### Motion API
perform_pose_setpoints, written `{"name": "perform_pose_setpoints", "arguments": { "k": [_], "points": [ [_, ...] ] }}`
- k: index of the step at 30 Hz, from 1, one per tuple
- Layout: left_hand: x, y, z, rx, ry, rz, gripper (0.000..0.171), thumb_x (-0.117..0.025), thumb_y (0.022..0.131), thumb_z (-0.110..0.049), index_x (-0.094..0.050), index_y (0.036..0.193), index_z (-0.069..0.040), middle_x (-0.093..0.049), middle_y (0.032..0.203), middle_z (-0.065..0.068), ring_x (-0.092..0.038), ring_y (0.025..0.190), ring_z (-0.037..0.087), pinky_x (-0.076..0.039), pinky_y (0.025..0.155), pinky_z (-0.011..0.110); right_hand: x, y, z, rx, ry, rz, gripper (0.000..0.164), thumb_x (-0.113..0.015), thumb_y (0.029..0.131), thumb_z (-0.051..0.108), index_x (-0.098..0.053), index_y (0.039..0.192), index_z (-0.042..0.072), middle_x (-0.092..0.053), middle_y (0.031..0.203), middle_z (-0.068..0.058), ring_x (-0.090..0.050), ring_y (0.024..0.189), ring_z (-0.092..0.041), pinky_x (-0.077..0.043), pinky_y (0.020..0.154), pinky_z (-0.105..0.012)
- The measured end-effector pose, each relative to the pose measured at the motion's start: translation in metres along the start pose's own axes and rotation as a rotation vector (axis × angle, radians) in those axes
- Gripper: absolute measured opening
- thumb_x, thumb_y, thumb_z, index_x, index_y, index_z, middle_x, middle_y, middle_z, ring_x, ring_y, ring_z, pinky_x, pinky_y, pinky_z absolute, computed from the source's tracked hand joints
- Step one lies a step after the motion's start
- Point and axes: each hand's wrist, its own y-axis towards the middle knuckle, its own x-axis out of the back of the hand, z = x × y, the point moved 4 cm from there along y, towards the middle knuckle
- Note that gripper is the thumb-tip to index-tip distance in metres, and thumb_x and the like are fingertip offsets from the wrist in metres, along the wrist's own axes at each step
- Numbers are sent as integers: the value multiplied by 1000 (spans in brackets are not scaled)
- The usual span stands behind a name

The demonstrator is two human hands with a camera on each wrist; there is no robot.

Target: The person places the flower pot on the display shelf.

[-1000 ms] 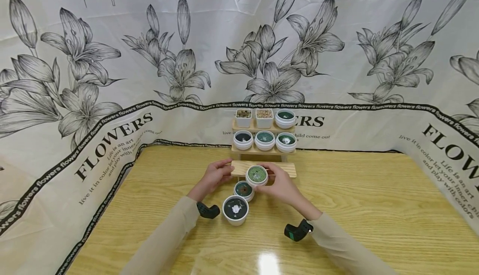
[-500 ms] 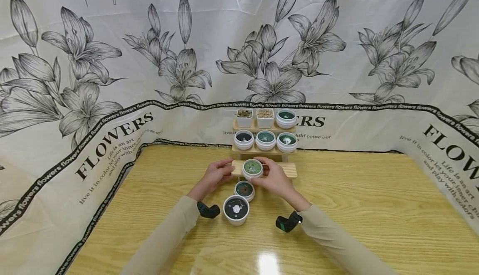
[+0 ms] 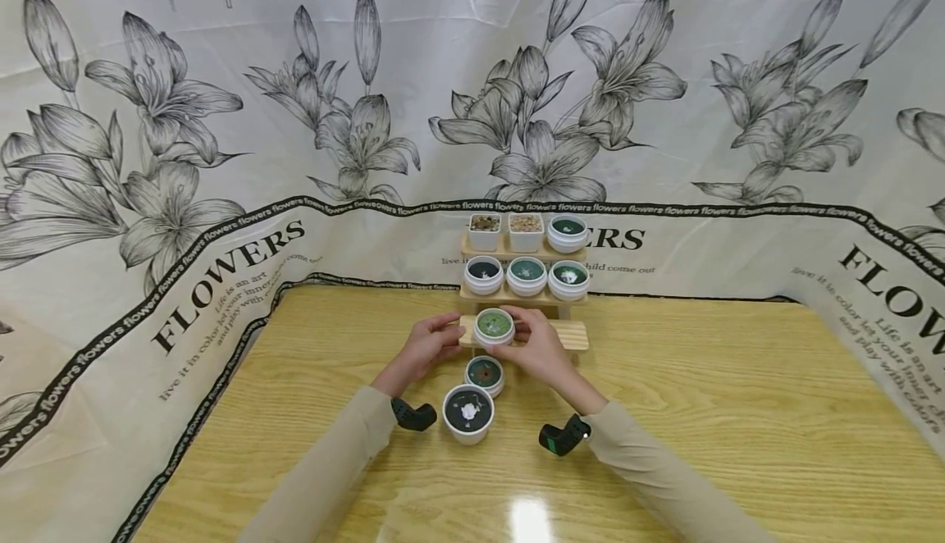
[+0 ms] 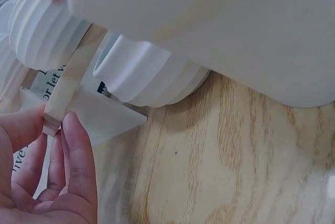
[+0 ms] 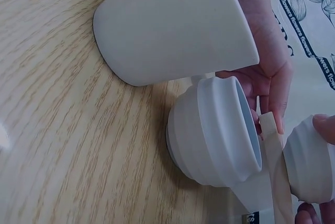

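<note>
My left hand (image 3: 424,350) pinches the left end of the lowest step (image 3: 572,335) of a small wooden stand; the left wrist view shows thumb and fingers on the board's end (image 4: 68,90). With my right hand (image 3: 542,353) I hold a ribbed white pot (image 3: 494,327) with green filling by its rim and side. It sits at the left part of that step; in the right wrist view the pot (image 5: 310,164) appears against the board. Before the stand are a ribbed white pot (image 3: 484,373) with a brown centre and a larger smooth white pot (image 3: 468,416) with dark filling.
Three round pots (image 3: 527,275) stand on the middle step. The top step bears two square pots (image 3: 526,233) and a round pot (image 3: 567,233). Behind the wooden table (image 3: 738,412) hangs a flower-printed cloth (image 3: 369,141).
My right hand has carried the green-filled pot left and away from me, from over the step's front edge onto its left part. My left hand has kept its hold on the step.
</note>
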Motion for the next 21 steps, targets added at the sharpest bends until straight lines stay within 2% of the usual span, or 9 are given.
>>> {"name": "perform_pose_setpoints", "arguments": {
  "k": [6,12,21],
  "points": [
    [-3,-1,-3,-9,1,-8,44,-58,94,-4,-49,137,3,-58,104,9,-59,72,7,-57,66,16,-1,3,-1,-7,55,-24,65,-81,74,7,-51,131,-2,-61,121,-22,-61,105,-33,-54,94,-43],
    [-3,-2,-2,-28,-11,-23,43,-58,93,-2,-50,135,5,-60,101,8,-59,70,6,-55,64,15,-5,4,-3,36,62,-43,64,-81,74,7,-53,131,-2,-56,123,-23,-58,108,-35,-52,98,-46],
    [-1,-2,2,-42,-55,-19,44,-56,93,0,-48,136,7,-57,94,3,-57,69,5,-55,62,14,-9,3,0,10,99,-40,60,-79,77,5,-53,130,1,-58,126,-22,-61,108,-37,-52,98,-46]
  ]
}}
